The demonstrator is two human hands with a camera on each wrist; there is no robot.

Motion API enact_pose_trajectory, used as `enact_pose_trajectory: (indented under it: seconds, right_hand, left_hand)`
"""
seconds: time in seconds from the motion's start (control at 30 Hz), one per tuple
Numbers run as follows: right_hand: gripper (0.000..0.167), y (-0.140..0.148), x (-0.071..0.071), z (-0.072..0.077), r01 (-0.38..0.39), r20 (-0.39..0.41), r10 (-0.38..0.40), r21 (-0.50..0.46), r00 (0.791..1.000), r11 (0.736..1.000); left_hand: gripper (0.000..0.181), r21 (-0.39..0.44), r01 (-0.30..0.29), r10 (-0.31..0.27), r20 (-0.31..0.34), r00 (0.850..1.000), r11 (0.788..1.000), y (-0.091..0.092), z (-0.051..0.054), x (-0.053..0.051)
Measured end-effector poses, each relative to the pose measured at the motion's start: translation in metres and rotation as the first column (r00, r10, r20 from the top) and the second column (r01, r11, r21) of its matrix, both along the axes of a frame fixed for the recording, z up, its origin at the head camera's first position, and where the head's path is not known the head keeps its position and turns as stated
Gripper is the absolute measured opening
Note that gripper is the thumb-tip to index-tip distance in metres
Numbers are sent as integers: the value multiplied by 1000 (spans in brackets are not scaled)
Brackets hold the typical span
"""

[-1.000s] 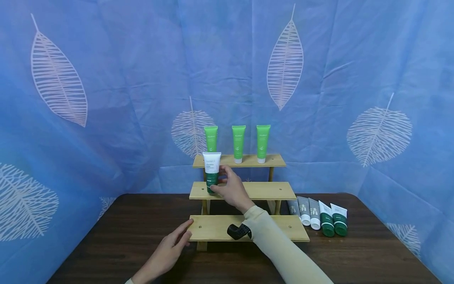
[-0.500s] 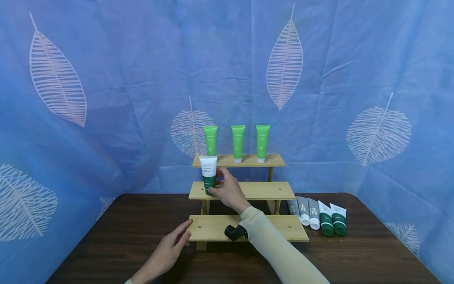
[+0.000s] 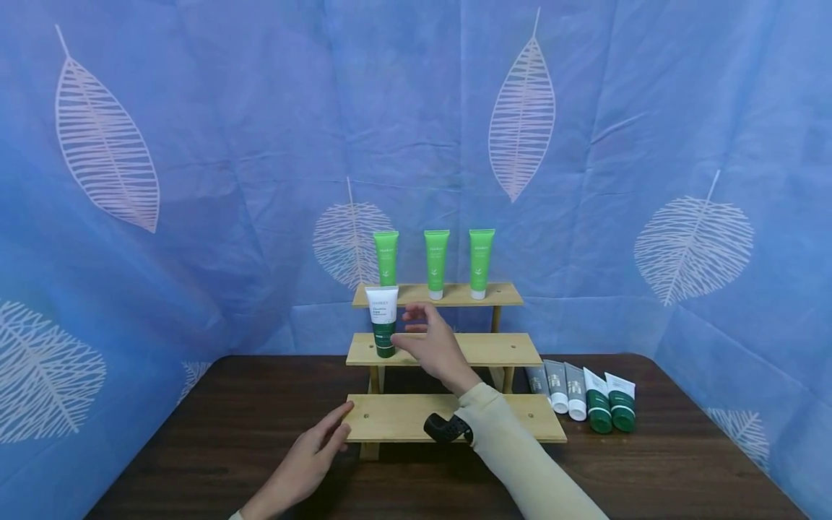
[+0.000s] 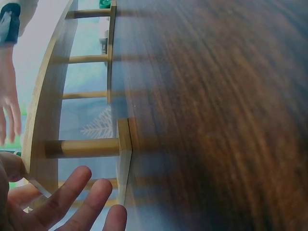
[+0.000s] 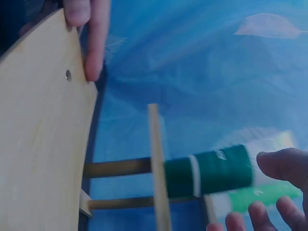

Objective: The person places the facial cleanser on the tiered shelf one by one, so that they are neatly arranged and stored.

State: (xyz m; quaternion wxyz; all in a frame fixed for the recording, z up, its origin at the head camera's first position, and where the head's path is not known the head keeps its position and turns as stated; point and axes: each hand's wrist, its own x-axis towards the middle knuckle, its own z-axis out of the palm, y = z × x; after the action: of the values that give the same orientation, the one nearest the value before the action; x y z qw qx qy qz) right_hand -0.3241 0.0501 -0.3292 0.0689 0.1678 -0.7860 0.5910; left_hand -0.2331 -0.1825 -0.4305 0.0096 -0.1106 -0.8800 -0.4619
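A white and dark green squeeze tube stands upright on its cap at the left end of the middle step of a wooden tiered stand. Just right of it is my right hand, thumb and fingers spread and holding nothing; the right wrist view shows a gap between the thumb and the tube. My left hand grips the left end of the lowest step between thumb and index finger. Its other fingers reach out loosely below the board in the left wrist view.
Three bright green tubes stand along the top step. Right of the stand, several grey tubes and two white and green tubes lie on the dark wooden table. A blue leaf-patterned cloth hangs behind.
The right hand has brought the white and green tube slightly left and down onto the middle step, then let go and drawn back right. The left hand has stayed put.
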Motion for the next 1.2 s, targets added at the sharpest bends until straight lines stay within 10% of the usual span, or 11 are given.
enact_pose_trajectory:
  seconds: [0.57, 1.03, 1.2]
  right_hand:
    - [70, 129, 35, 2, 106, 28, -104, -89, 994, 990]
    - [79, 234, 46, -12, 311, -51, -308, 95, 950, 945]
    - [58, 281, 50, -15, 217, 12, -218, -132, 976, 967]
  left_hand:
    - [59, 1, -27, 27, -7, 1000, 1000, 1, -2, -1]
    - [60, -4, -31, 31, -6, 1000, 1000, 1, -2, -1]
    - [60, 17, -31, 31, -2, 1000, 999, 0, -3, 0]
